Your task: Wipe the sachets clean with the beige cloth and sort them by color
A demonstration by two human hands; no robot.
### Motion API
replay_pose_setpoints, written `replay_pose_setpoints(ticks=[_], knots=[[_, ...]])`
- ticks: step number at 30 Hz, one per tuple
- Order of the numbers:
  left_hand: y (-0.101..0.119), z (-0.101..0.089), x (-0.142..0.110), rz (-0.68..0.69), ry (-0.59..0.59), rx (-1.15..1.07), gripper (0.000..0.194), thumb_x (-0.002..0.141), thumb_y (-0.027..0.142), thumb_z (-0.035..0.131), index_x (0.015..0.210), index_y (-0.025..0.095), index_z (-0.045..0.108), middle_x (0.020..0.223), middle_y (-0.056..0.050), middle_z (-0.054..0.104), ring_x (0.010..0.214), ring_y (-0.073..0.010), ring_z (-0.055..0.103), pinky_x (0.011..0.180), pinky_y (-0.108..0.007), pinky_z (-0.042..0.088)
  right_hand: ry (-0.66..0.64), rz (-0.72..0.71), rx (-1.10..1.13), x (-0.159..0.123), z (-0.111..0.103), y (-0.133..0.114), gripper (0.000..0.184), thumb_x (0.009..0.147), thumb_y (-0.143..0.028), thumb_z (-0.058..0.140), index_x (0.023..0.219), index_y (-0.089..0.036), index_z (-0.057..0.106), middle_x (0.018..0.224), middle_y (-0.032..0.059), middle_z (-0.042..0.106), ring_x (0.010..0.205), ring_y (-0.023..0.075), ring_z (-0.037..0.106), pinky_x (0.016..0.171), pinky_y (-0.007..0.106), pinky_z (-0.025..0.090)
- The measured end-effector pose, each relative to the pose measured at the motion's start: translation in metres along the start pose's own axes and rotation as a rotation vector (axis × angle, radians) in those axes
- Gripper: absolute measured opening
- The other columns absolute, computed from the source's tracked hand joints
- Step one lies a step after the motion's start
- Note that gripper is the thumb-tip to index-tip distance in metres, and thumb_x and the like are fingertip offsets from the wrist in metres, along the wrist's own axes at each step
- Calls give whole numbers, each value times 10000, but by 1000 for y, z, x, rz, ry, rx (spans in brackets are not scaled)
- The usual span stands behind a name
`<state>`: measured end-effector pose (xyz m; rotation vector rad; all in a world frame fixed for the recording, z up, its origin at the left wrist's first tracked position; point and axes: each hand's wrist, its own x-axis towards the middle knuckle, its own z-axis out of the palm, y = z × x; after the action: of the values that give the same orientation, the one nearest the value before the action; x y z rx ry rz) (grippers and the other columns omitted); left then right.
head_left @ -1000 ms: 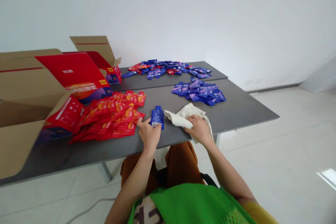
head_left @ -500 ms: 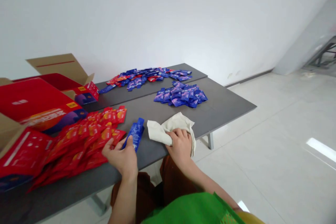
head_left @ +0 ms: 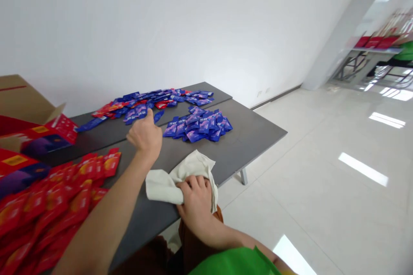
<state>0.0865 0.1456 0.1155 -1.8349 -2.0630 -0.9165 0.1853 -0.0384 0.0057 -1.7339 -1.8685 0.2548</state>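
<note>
My left hand (head_left: 145, 136) is stretched out over the grey table (head_left: 245, 137), closed, with a blue packet (head_left: 158, 116) poking out of it on the far side. It hovers just left of a pile of blue packets (head_left: 197, 123). My right hand (head_left: 195, 201) rests at the table's near edge, its fingers closed on a crumpled cream cloth (head_left: 174, 178). A heap of red packets (head_left: 48, 206) lies at the near left, under my left forearm.
A mixed row of blue and red packets (head_left: 145, 101) lies along the far table. Open cardboard boxes with red cartons (head_left: 22, 111) stand at the left. Far right, across a white tiled floor, a person in green (head_left: 405, 51) sits at another table.
My left hand lifted the blue packet from beside the red heap and carried it forward toward the blue pile. The view swung right. My right hand stayed on the cloth.
</note>
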Motion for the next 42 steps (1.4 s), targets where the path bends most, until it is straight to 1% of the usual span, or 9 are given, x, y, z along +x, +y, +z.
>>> replay_pose_setpoints(ticks=[6, 11, 15, 19, 23, 30, 33, 36, 42], knots=[[30, 85, 13, 396, -328, 43, 487, 898, 192, 362, 1328, 139, 584, 1005, -212, 699, 970, -326, 656, 843, -438, 479, -8, -11, 44, -1, -1, 5, 416, 718, -345, 731, 1112, -310, 600, 1083, 34, 589, 1015, 283, 477, 845, 460, 373], [4, 118, 15, 266, -326, -295, 433, 873, 348, 454, 1195, 180, 690, 1062, -134, 724, 1008, -282, 663, 923, -392, 475, -21, -28, 78, 0, 0, 8, 406, 723, -361, 720, 1108, -323, 599, 1069, 35, 595, 997, 287, 487, 831, 472, 375], [-34, 133, 29, 33, -250, -617, 448, 855, 353, 469, 1188, 140, 680, 1215, -94, 677, 1151, -212, 604, 1028, -318, 421, -45, -43, 68, 2, -1, 9, 411, 713, -357, 716, 1106, -314, 603, 1062, 49, 601, 989, 298, 487, 834, 483, 369], [-53, 146, 33, -134, -378, -685, 514, 875, 380, 467, 1280, 92, 601, 1380, -124, 559, 1317, -206, 470, 1115, -324, 322, -42, -47, 73, 2, -1, 9, 388, 718, -326, 702, 1094, -305, 607, 1056, 52, 602, 991, 301, 484, 838, 481, 362], [-36, 152, 26, -81, -515, -626, 598, 907, 449, 431, 1392, 103, 488, 1459, -135, 470, 1350, -229, 432, 1122, -339, 309, -31, -49, 87, 2, 0, 10, 339, 734, -314, 683, 1066, -296, 615, 1039, 58, 602, 985, 301, 482, 844, 478, 355], [6, 150, 8, 98, -520, -381, 788, 902, 638, 320, 1494, 118, 342, 1591, -181, 139, 1448, -346, 206, 1165, -494, 157, -27, -47, 119, 1, 3, 11, 377, 705, -319, 696, 1072, -305, 609, 1051, 47, 598, 986, 296, 479, 843, 468, 344], [13, 145, 6, 109, -533, -379, 713, 924, 615, 271, 1444, 162, 449, 1576, -181, 201, 1431, -355, 253, 1146, -510, 200, -20, -54, 128, 0, 5, 13, 395, 693, -323, 707, 1074, -310, 606, 1044, 39, 600, 984, 292, 477, 844, 462, 337], [9, 143, 11, 35, -491, -405, 617, 942, 530, 281, 1261, 144, 641, 1439, -183, 470, 1320, -336, 458, 1086, -463, 333, -12, -65, 137, 0, 8, 15, 385, 687, -352, 717, 1055, -304, 611, 1025, 41, 601, 956, 288, 476, 820, 453, 332], [-26, 164, 36, -242, -183, -610, 414, 822, 263, 362, 822, 179, 767, 914, -86, 756, 958, -226, 687, 888, -307, 496, 9, -85, 132, 0, 9, 14, 334, 709, -281, 665, 1038, -278, 604, 1011, 40, 596, 935, 281, 473, 814, 447, 310]])
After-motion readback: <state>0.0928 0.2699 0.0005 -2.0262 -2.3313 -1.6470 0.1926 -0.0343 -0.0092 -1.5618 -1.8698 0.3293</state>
